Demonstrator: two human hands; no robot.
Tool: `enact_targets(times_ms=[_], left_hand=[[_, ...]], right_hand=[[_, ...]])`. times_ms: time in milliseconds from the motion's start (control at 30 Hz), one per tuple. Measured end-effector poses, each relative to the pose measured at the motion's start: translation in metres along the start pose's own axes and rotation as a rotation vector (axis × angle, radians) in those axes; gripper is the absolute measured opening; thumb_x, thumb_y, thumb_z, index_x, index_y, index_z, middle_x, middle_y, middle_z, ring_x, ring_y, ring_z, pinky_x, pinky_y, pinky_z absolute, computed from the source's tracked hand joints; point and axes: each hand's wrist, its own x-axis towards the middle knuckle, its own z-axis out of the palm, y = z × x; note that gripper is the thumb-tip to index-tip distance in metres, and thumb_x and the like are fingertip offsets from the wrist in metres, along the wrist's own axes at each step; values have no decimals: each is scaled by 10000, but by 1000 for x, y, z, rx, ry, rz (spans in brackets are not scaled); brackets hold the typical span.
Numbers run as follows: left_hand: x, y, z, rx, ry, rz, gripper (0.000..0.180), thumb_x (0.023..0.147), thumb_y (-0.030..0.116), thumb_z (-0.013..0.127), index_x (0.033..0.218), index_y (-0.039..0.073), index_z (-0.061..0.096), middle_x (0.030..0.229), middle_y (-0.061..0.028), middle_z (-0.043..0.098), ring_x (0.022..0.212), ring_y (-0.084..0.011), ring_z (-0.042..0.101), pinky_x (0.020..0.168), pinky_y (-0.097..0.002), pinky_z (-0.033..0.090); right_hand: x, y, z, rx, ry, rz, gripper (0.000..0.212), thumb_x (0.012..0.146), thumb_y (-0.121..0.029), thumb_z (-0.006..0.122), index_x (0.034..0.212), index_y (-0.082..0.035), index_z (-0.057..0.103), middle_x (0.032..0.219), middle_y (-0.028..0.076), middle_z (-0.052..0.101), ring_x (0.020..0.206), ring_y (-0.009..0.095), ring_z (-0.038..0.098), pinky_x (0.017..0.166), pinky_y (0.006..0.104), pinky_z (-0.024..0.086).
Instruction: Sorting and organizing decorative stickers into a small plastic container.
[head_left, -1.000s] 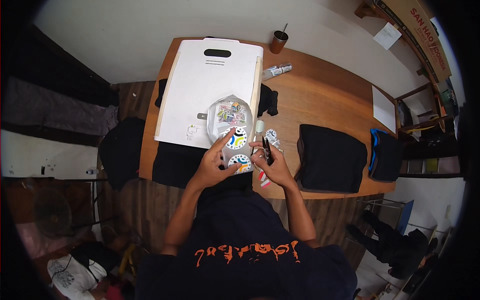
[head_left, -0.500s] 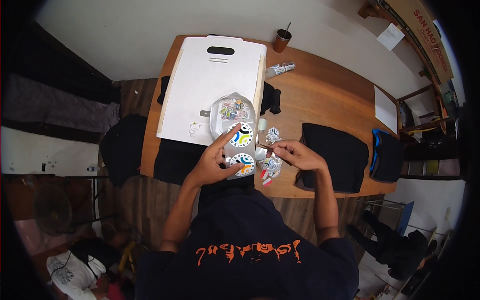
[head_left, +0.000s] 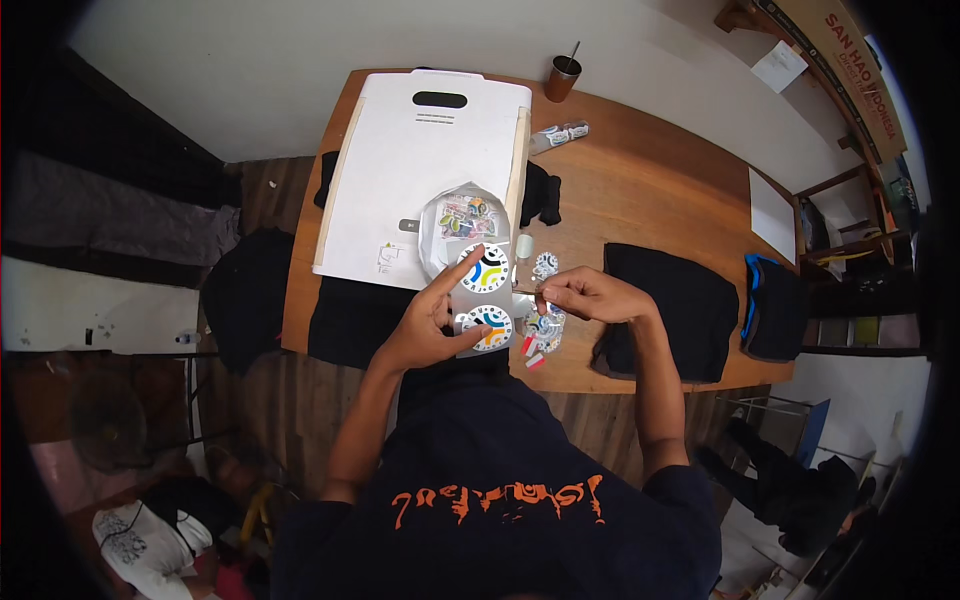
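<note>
- Strip of shiny grey backing (head_left: pixel 470 298) — with two round white stickers with bright curves (head_left: pixel 492 270) — is by the big white flat board's (head_left: pixel 430 150) near right corner.
- Left hand (head_left: pixel 428 325) holds the strip, finger and thumb on the stickers.
- Right hand (head_left: pixel 595 298) is pinched narrow on a thin dark tool (head_left: pixel 526 293), mostly hidden.
- Clear plastic bag (head_left: pixel 436 222) sits just past the strip.

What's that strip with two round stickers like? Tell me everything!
The strip looks grey and thin, like paper or film. Two white stickers with blue, yellow and dark curves sit in a row on it. The left grip holds it over the white board's near right corner, index finger on the farther sticker, thumb on the nearer.
</note>
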Motion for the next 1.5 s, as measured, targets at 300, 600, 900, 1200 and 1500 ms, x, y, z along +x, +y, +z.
enact_targets(times_ms=[300, 600, 900, 1200, 1500], left_hand=[[0, -2, -1, 13, -3, 8, 913, 799, -137, 718, 1566, 18, 246, 1574, -171, 310, 1373, -213, 423, 1107, -357, 420], [-3, -8, -4, -6, -25, -23, 911, 803, -132, 718, 1566, 7, 241, 1566, -161, 331, 1358, -193, 433, 1099, -333, 415], [-4, -10, -4, 0, -20, -56, 915, 802, -125, 723, 1567, 9, 238, 1562, -158, 337, 1350, -189, 445, 1097, -325, 415], [-5, -7, -4, -5, -21, -80, 914, 807, -119, 724, 1568, 14, 235, 1553, -167, 354, 1331, -191, 470, 1080, -335, 442], [-3, -5, -2, 27, -24, -49, 914, 802, -123, 723, 1567, 17, 243, 1554, -167, 348, 1338, -198, 464, 1082, -337, 442]], right_hand=[[7, -3, -6, -38, -98, 6, 420, 1076, -369, 465, 1016, -20, 692, 716, -36, 482, 684, 62, 383, 613, 257, 347], [12, 2, -10, -52, -136, -4, 403, 1074, -331, 480, 1013, 8, 690, 857, 10, 634, 822, 86, 506, 767, 269, 441], [15, 3, -10, -59, -155, -29, 382, 1072, -307, 491, 1014, 15, 687, 854, 12, 637, 810, 79, 506, 754, 264, 442], [15, -3, -9, -69, -173, -19, 370, 1073, -293, 488, 981, 11, 677, 787, 2, 575, 760, 80, 460, 699, 264, 416], [14, -2, -10, -73, -167, -15, 366, 1070, -289, 498, 971, 14, 678, 771, -8, 568, 743, 71, 454, 680, 256, 404]])
